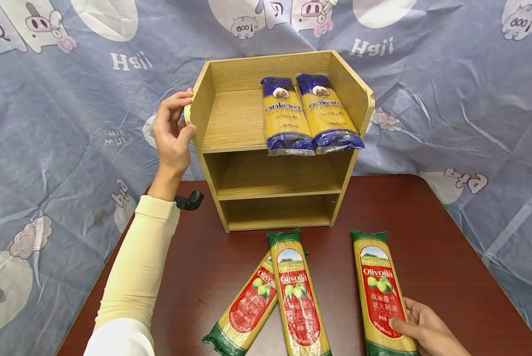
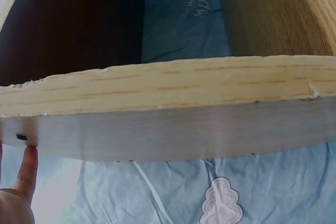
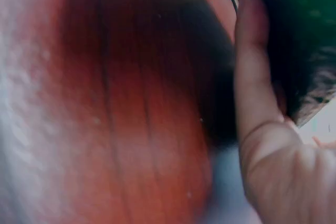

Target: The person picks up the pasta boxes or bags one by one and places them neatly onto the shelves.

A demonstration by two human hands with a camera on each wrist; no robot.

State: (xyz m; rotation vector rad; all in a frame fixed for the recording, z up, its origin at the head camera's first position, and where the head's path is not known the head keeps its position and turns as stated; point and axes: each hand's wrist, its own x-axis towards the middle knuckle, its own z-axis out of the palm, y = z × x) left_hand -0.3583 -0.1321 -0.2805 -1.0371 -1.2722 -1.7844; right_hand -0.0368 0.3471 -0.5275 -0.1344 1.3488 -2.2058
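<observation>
My left hand (image 1: 173,131) touches the outer left side of a wooden shelf unit (image 1: 201,116), near the upper front edge. In the left wrist view, a fingertip (image 2: 30,156) rests against that panel's outer face. At lower right, my right hand (image 1: 426,329) grips a green-ended pack of Olivoila spaghetti (image 1: 375,277) by its right edge, thumb over the front. The right wrist view is blurred, showing the hand (image 3: 257,77) beside the pack's dark green end. Another Olivoila pack (image 1: 297,296) lies across a third, slanted pack (image 1: 243,311) on the table.
Two blue-and-yellow Ankara pasta packs (image 1: 286,113) lie side by side on the right of the top shelf. Two lower compartments (image 1: 279,173) sit beneath. The dark red table (image 1: 404,207) carries the unit at its back, with a patterned blue cloth (image 1: 448,99) behind.
</observation>
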